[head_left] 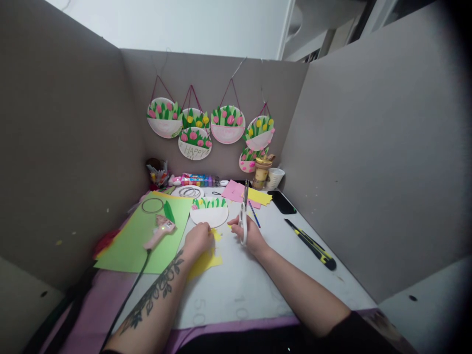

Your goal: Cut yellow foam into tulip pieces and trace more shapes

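Observation:
My right hand (252, 237) has a pair of scissors (244, 223) with white handles in its fingers, blades pointing away from me. A small yellow bit of paper shows at its thumb and fingertip. To the left, my left hand (200, 238) is closed, and whatever its fingers pinch is hidden. Small yellow paper scraps (216, 234) lie beside its fingertips, and a larger yellow paper piece (206, 261) is partly under the wrist. Just beyond both hands lies a paper plate basket (209, 216), its white front half-plate topped with green paper leaves and a few pink and yellow flowers.
A glue gun (162, 233) lies on green paper (125, 250) at left, its cord trailing toward me. On the right are a utility knife (313, 248) and a phone (283, 202). Pink paper (231, 190) and a pencil (254, 215) lie behind. Several finished plate baskets (227, 133) hang on the grey partition.

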A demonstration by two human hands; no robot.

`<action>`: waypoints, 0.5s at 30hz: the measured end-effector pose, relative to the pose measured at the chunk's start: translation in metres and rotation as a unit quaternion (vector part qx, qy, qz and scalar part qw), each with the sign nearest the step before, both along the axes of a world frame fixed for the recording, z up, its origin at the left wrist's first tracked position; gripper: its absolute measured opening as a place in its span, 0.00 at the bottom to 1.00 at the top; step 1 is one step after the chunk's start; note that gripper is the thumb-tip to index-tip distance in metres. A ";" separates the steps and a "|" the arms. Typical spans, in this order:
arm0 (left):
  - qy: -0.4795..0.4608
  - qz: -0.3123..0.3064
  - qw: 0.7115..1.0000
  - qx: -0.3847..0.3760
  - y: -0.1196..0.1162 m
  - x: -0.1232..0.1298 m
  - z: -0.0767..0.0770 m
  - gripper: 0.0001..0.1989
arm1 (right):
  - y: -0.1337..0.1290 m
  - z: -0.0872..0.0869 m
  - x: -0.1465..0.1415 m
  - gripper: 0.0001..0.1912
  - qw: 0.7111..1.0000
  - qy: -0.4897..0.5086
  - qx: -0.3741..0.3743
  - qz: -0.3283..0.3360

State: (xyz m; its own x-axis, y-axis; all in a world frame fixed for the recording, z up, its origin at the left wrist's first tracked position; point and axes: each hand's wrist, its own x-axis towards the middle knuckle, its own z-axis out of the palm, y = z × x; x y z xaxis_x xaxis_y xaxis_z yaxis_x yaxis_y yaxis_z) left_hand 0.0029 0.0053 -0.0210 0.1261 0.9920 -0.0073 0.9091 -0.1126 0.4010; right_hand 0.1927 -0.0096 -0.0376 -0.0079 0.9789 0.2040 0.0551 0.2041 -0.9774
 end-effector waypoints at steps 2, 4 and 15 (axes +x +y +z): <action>-0.058 -0.005 0.998 0.014 0.001 -0.004 0.003 0.10 | 0.001 0.001 0.002 0.14 1.000 -0.006 0.001 -0.004; -0.148 -0.020 0.988 0.024 0.001 -0.008 0.007 0.10 | 0.000 0.003 0.002 0.14 1.000 -0.011 -0.002 -0.009; -0.323 -0.088 0.942 -0.001 -0.008 -0.015 0.029 0.11 | 0.000 0.004 -0.008 0.10 0.998 -0.027 0.024 -0.050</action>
State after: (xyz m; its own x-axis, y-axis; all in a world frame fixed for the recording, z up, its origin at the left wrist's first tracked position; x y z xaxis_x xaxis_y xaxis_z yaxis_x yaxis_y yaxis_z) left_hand -0.0124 -0.0027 0.0077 0.2670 0.9554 0.1262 0.4418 -0.2377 0.8650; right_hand 0.1850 -0.0094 -0.0332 0.0766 0.9643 0.2535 0.1291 0.2425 -0.9615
